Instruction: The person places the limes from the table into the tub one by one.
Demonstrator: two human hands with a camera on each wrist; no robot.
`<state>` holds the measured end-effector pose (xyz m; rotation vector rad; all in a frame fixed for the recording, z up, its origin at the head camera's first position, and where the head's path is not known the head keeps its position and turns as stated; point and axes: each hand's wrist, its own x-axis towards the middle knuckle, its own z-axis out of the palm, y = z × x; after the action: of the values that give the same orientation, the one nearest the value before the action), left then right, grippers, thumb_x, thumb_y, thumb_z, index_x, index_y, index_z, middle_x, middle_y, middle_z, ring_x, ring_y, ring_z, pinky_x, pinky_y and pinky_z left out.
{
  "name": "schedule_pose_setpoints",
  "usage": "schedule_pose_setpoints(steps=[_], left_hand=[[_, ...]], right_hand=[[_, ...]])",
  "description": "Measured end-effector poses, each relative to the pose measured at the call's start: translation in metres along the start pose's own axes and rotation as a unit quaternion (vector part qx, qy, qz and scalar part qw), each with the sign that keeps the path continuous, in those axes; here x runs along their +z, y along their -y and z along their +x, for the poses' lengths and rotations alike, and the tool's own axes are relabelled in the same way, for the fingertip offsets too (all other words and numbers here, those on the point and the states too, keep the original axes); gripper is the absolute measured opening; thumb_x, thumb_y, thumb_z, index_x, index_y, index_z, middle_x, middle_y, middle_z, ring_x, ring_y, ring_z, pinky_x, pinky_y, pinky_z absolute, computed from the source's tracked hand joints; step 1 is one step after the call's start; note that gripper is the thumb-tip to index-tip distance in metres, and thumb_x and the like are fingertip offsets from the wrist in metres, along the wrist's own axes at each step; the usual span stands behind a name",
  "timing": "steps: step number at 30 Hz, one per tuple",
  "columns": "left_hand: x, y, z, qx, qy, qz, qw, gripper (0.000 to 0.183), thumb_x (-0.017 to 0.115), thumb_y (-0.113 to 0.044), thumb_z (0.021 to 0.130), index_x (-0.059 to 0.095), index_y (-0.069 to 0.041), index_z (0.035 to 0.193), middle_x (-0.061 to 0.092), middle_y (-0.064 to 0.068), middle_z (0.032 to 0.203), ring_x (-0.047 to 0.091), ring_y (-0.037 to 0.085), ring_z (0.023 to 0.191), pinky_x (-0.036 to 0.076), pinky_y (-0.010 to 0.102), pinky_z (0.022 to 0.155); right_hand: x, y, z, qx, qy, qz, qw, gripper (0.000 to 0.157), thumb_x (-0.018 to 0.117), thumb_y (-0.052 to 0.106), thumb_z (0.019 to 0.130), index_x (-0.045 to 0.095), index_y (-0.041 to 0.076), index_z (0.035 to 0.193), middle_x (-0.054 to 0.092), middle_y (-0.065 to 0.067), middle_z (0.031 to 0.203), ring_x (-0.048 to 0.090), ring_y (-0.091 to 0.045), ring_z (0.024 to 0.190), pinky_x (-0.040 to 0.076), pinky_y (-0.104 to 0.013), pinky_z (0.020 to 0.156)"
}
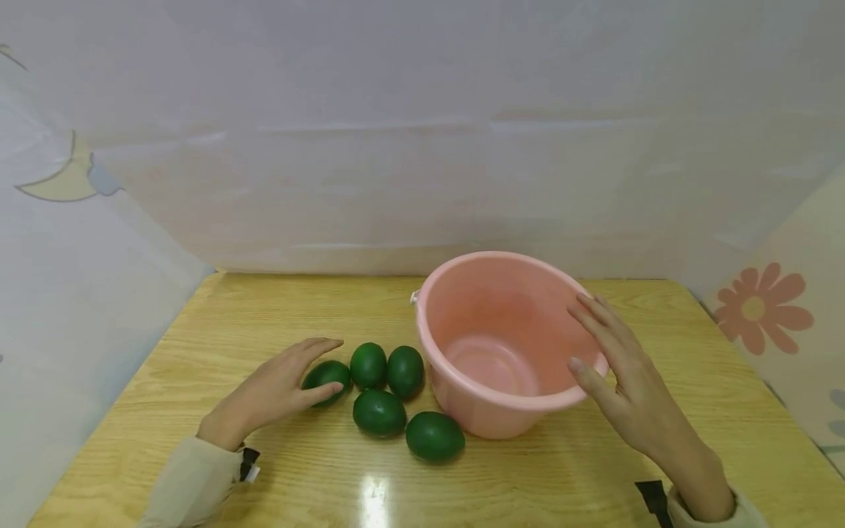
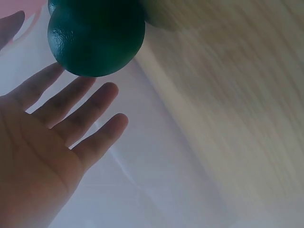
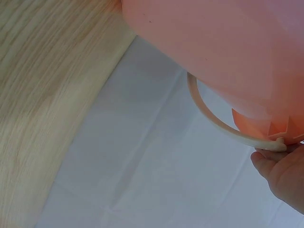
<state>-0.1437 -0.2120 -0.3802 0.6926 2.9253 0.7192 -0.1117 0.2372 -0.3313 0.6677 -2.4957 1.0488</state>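
Beside the leftmost of several smooth, dark green avocado-shaped fruits (image 1: 320, 375), my left hand (image 1: 273, 389) is spread. Its thumb crosses in front of that fruit and its fingers reach over the far side. The left wrist view shows the fingers fairly straight, close to a green fruit (image 2: 95, 38); firm contact cannot be made out. My right hand (image 1: 627, 381) lies over the right rim of a pink bucket (image 1: 455, 378), fingers extended toward its inside. In the right wrist view, fingers (image 3: 264, 164) touch near the end of the pale handle (image 3: 213, 118).
The other green fruits (image 1: 379, 413) lie close together on the wooden table (image 1: 297, 308), left of the bucket, the nearest against its base. A pale sheet (image 1: 370, 183) hangs behind the table, with printed sheets at both sides.
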Motion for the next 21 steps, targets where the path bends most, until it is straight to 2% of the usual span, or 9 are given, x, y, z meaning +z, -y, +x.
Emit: schedule_pose_setpoints(steps=[7, 10, 13, 15, 19, 21], left_hand=[[0.0016, 0.0008, 0.0014, -0.005, 0.025, -0.011, 0.9996, 0.060, 0.068, -0.040, 0.093, 0.052, -0.008, 0.141, 0.057, 0.013, 0.141, 0.055, 0.036, 0.129, 0.046, 0.056, 0.105], [0.0019, 0.0016, 0.0012, -0.005, 0.031, -0.017, 0.9994, 0.059, 0.070, -0.038, 0.092, 0.053, -0.008, 0.140, 0.059, 0.012, 0.139, 0.057, 0.034, 0.126, 0.048, 0.055, 0.102], [0.0025, 0.0027, 0.0018, -0.002, 0.035, -0.025, 0.9991, 0.059, 0.071, -0.037, 0.091, 0.054, -0.007, 0.139, 0.059, 0.012, 0.137, 0.060, 0.032, 0.121, 0.051, 0.052, 0.099], [0.0029, 0.0032, 0.0023, -0.002, 0.038, -0.030, 0.9988, 0.059, 0.073, -0.035, 0.090, 0.054, -0.007, 0.139, 0.059, 0.012, 0.137, 0.061, 0.030, 0.119, 0.052, 0.050, 0.097], [0.0039, 0.0039, 0.0029, -0.006, 0.042, -0.035, 0.9985, 0.058, 0.075, -0.030, 0.088, 0.055, -0.007, 0.137, 0.061, 0.011, 0.135, 0.062, 0.026, 0.115, 0.054, 0.046, 0.094], [0.0042, 0.0042, 0.0033, -0.008, 0.042, -0.037, 0.9984, 0.057, 0.077, -0.027, 0.087, 0.056, -0.007, 0.136, 0.062, 0.010, 0.132, 0.062, 0.025, 0.113, 0.054, 0.045, 0.092]], right_hand=[[-0.0005, -0.0015, -0.0009, -0.003, -0.005, -0.005, 1.000, 0.065, 0.058, 0.006, 0.093, 0.037, 0.014, 0.154, 0.027, -0.008, 0.163, 0.011, -0.009, 0.154, 0.014, -0.069, 0.118], [-0.0005, -0.0017, -0.0009, -0.007, -0.007, -0.012, 1.000, 0.065, 0.058, 0.006, 0.093, 0.037, 0.013, 0.154, 0.028, -0.008, 0.163, 0.012, -0.010, 0.154, 0.014, -0.052, 0.124], [-0.0007, -0.0019, -0.0006, -0.010, -0.008, -0.016, 1.000, 0.064, 0.058, 0.005, 0.093, 0.037, 0.012, 0.153, 0.028, -0.008, 0.163, 0.012, -0.011, 0.154, 0.014, -0.036, 0.124], [-0.0009, -0.0019, -0.0004, -0.009, -0.007, -0.014, 1.000, 0.064, 0.058, 0.005, 0.093, 0.037, 0.013, 0.154, 0.028, -0.008, 0.163, 0.012, -0.012, 0.154, 0.014, -0.037, 0.125], [-0.0007, -0.0024, -0.0006, -0.006, -0.006, -0.009, 1.000, 0.064, 0.058, 0.005, 0.093, 0.037, 0.013, 0.154, 0.027, -0.008, 0.163, 0.012, -0.011, 0.154, 0.014, -0.051, 0.124], [-0.0002, -0.0031, -0.0007, -0.007, -0.007, -0.011, 1.000, 0.064, 0.058, 0.005, 0.093, 0.037, 0.013, 0.153, 0.028, -0.008, 0.163, 0.012, -0.011, 0.154, 0.014, -0.047, 0.124]])
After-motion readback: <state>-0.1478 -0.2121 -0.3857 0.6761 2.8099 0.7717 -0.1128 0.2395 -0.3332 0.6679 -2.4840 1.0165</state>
